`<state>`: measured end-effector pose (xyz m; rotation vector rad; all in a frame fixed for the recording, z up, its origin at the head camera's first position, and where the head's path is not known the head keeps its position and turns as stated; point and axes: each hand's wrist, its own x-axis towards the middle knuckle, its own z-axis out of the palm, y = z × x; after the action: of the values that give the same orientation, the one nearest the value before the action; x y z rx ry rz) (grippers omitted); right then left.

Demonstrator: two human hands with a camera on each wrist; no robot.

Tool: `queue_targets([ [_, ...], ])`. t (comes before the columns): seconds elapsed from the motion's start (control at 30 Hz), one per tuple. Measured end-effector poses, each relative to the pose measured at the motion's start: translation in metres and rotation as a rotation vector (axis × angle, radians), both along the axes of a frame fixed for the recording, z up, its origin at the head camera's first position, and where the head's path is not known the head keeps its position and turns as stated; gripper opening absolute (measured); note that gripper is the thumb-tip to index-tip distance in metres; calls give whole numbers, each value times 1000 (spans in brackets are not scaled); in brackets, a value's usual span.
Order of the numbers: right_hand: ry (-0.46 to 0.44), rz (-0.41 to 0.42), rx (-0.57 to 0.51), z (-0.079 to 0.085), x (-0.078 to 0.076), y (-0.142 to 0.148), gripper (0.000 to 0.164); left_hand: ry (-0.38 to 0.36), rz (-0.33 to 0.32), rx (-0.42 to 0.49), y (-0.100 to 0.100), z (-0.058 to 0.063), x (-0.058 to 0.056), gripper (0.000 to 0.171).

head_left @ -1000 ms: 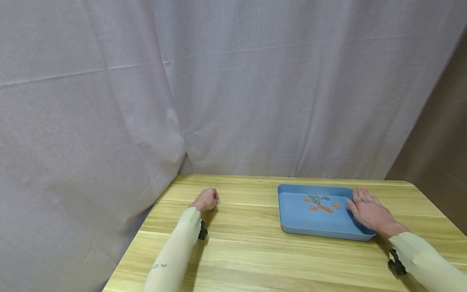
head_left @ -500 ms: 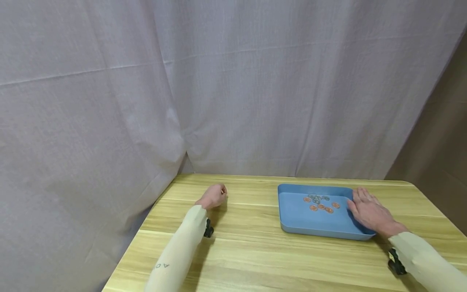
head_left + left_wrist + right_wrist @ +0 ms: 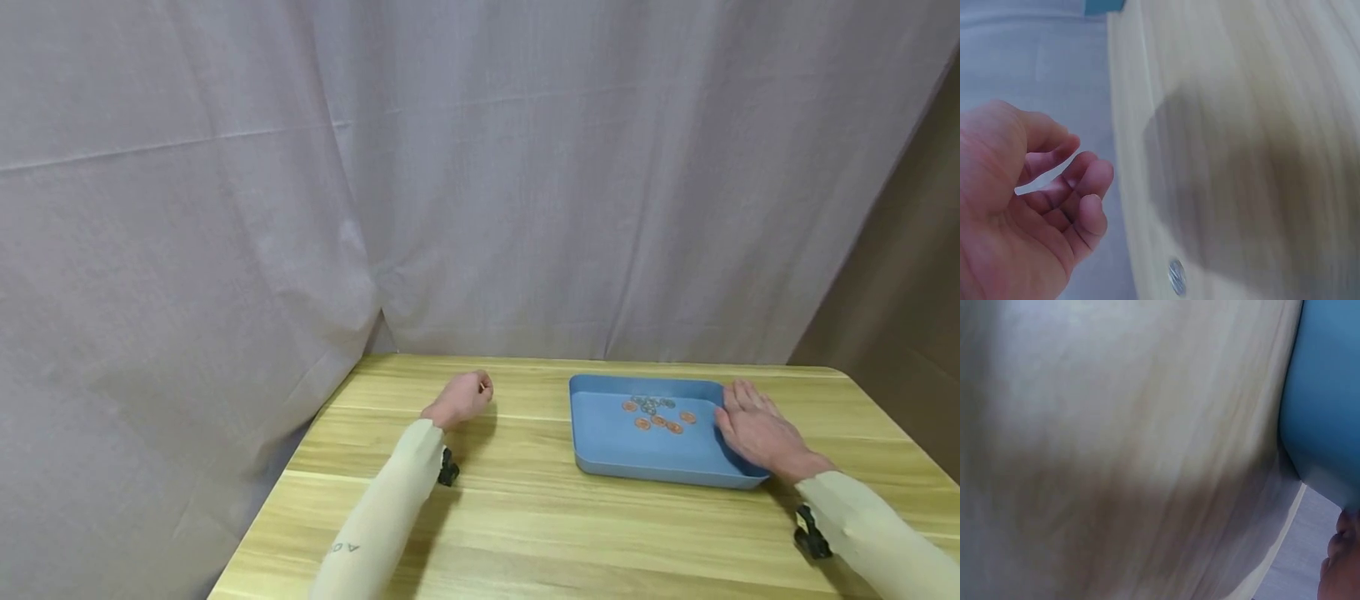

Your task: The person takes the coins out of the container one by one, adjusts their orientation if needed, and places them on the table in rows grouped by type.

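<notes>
The left hand (image 3: 461,400) is hovering with curled fingers, any grasp unclear; a round silver coin (image 3: 1177,277) is lying below, apart. The right hand (image 3: 762,428), fingers straight, is touching the blue rectangular tray (image 3: 622,452).

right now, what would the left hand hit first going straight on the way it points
The left hand would probably meet the grey curtain behind the wooden table; the blue tray lies to the right of that line, though depth is unclear.
</notes>
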<state>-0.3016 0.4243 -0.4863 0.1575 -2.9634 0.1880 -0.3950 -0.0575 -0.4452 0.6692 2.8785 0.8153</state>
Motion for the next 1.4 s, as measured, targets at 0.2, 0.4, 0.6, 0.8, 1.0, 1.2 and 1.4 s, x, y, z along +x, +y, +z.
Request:
queue_targets([
  [0.2,3,0,12,2,-1,2,63,18,-33,17,21,8,5,20],
  [0.4,-5,2,19,2,-1,1,62,15,-62,23,39,4,9,20],
  [0.6,-9,-1,14,1,-1,2,62,13,-80,53,55,-2,13,17],
  [0.8,3,6,19,0,-1,2,62,37,-76,57,69,-7,16,18],
  [1.0,6,9,13,1,0,-1,61,59,-88,102,82,-6,18,16],
  [1.2,8,9,19,3,2,-2,61,69,-97,183,99,-5,21,16],
  [1.4,18,5,24,3,3,-2,61,47,-133,237,115,-5,24,19],
])
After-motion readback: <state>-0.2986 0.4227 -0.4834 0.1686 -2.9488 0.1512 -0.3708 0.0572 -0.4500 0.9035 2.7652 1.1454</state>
